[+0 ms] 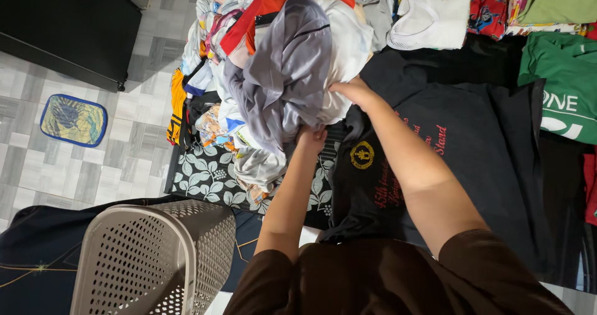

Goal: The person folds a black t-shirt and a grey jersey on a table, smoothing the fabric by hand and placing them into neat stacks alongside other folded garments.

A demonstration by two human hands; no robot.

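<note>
Both hands work at the foot of a heap of mixed clothes (249, 54) that fills the picture from ten to twelve o'clock. The left hand (310, 139), close to the centre of the view, has its grip closed on the lower edge of a grey garment (283, 72), whose loose folds rise from the hand toward twelve o'clock and drape over the heap. The right hand (354, 91), just past the left toward one o'clock, has its grip closed in a white garment (345, 47) that lies against the right side of the grey one; the fingertips are buried in the cloth.

Under the right forearm a dark T-shirt (485, 166) with a yellow round emblem and red lettering lies spread flat, reaching from the centre out to three o'clock. Beyond it, at two o'clock, a green shirt (559, 85) with white print lies at the edge of the view, and a white mesh top (429, 19) sits at one o'clock on the pile's far side. A black cloth with pale leaf print (208, 178) shows under the heap at eight o'clock from the left hand. A beige perforated laundry basket (149, 259) stands at seven o'clock, near the person's left elbow. On the grey tiled floor (37, 172) at nine o'clock lies a small blue-edged mat (73, 120).
</note>
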